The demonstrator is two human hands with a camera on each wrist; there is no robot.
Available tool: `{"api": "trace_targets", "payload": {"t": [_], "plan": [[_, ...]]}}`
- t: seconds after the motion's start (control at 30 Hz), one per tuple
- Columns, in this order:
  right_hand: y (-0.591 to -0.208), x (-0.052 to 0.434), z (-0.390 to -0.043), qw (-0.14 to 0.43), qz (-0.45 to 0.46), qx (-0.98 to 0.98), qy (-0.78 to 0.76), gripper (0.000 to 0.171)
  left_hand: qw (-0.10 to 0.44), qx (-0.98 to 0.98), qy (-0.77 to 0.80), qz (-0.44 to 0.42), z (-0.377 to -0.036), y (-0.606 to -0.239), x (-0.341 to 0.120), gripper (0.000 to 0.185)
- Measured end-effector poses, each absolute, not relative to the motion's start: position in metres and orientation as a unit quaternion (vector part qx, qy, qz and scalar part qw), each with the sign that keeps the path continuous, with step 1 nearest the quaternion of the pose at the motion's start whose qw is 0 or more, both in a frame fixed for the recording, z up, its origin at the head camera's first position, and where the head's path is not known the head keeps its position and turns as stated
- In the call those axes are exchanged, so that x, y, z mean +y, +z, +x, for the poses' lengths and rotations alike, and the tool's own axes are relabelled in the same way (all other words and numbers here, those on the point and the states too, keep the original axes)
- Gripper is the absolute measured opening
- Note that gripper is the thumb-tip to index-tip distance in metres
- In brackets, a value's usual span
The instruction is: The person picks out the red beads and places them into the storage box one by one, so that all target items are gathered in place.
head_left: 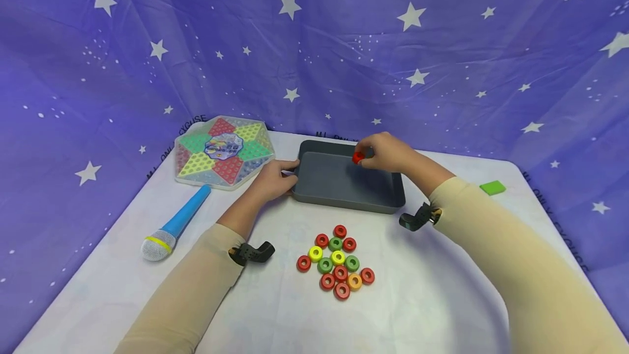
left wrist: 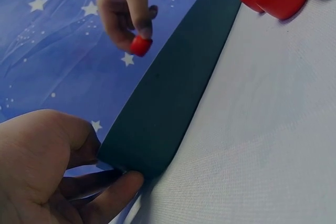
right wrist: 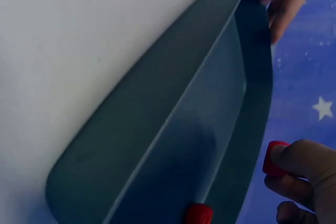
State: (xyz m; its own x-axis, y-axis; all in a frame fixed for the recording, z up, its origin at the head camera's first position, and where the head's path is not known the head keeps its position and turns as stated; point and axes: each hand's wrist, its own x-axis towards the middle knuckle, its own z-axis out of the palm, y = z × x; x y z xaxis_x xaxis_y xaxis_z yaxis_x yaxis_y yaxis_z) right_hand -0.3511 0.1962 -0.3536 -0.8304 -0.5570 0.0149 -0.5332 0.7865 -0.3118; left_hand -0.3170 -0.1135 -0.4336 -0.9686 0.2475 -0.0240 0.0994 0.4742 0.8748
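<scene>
My right hand [head_left: 388, 153] pinches a red ring-shaped bead [head_left: 358, 158] between thumb and fingertips, over the far right part of a dark grey baking tray [head_left: 344, 205]. In the right wrist view, another red bead [right wrist: 199, 214] lies inside the tray. The right hand hides that spot in the head view. At the tray's left end, my left hand [head_left: 275, 181] grips the wall, thumb at the rim and fingers lower down, as the left wrist view also shows. Nearer me lie several loose ring beads [head_left: 340, 273], red, green, yellow and orange.
To the left sit a Chinese checkers board [head_left: 201, 164] in a clear case and a blue toy microphone [head_left: 187, 212]. A small green block [head_left: 493, 188] lies near the table's right edge. A purple star-printed cloth [head_left: 354, 70] hangs behind the white table.
</scene>
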Motion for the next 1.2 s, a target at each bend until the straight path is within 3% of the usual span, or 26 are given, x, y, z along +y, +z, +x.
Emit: {"api": "trace_targets", "payload": {"t": [0.43, 0.87, 1.2], "plan": [[-0.383, 0.197, -0.380, 0.044, -0.252, 0.962, -0.093, 0.025, 0.077, 0.859, 0.496, 0.102, -0.320, -0.437, -0.113, 0.056], [-0.398, 0.200, -0.383, 0.046, -0.248, 0.966, -0.051, 0.024, 0.076, 0.862, 0.492, 0.095, -0.319, -0.436, -0.114, 0.055], [-0.393, 0.205, -0.372, 0.012, -0.233, 0.970, -0.072, 0.041, 0.075, 0.864, 0.488, 0.100, -0.320, -0.436, -0.116, 0.056]]}}
